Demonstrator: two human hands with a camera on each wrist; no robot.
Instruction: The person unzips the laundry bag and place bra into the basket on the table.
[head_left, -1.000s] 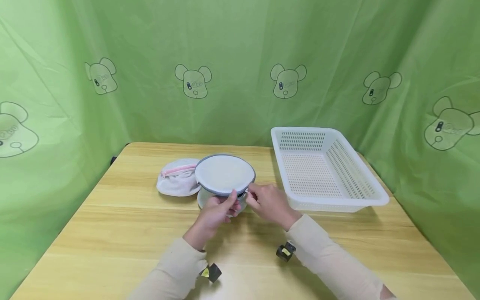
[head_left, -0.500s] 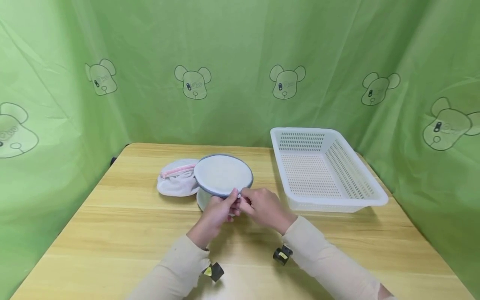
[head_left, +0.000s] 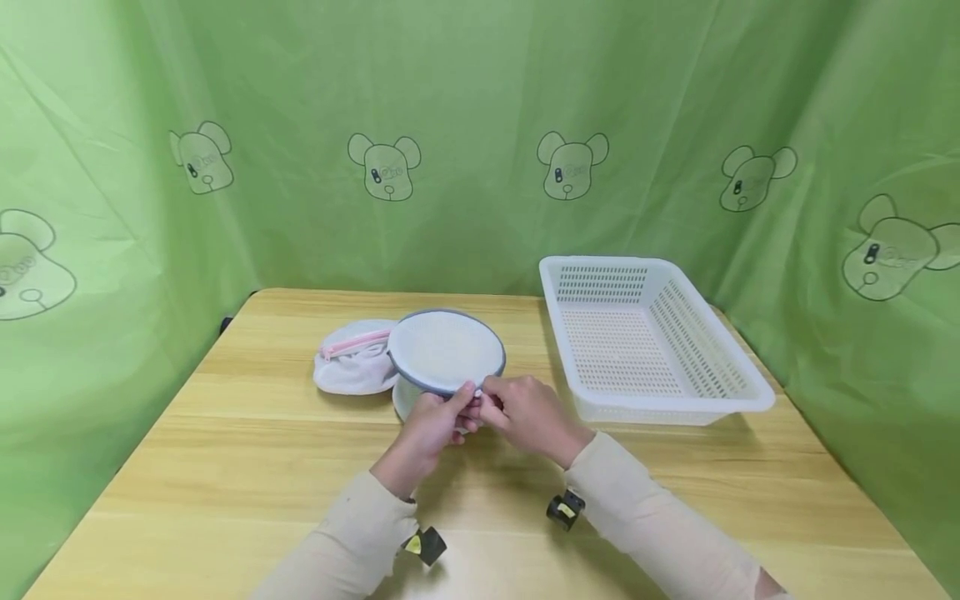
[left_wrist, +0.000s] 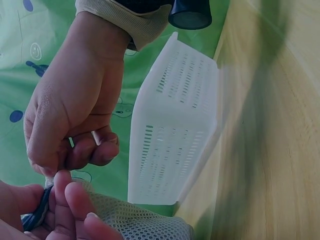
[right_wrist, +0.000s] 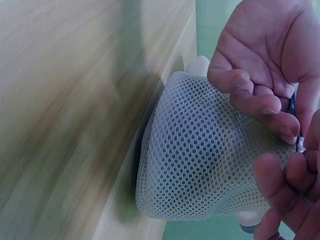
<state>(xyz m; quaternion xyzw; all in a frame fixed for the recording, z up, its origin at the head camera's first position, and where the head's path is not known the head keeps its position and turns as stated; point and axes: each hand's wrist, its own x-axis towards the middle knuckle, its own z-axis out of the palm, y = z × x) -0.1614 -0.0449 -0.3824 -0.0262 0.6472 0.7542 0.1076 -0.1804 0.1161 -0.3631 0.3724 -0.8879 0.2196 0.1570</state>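
Note:
A white mesh laundry bag (head_left: 446, 350) with a grey-blue rim stands on the table, its round top facing up. In the right wrist view its honeycomb mesh side (right_wrist: 190, 145) bulges out. My left hand (head_left: 429, 427) pinches the near rim between thumb and fingers. Right beside it, my right hand (head_left: 534, 419) pinches a small pale tab at the rim, probably the zipper pull; the fingers mostly hide it. Touching the bag's left side lies a flatter white mesh bag (head_left: 358, 371) with a pink zipper.
A white perforated plastic basket (head_left: 622, 350) stands to the right of the hands. The wooden table (head_left: 247, 483) ends at a green curtain (head_left: 480, 225) at the back and sides. Black wrist cameras hang under both sleeves.
My right hand has moved slightly left along the rim, up against the left hand. The bag has shifted a little left. Over the last half second almost nothing differs.

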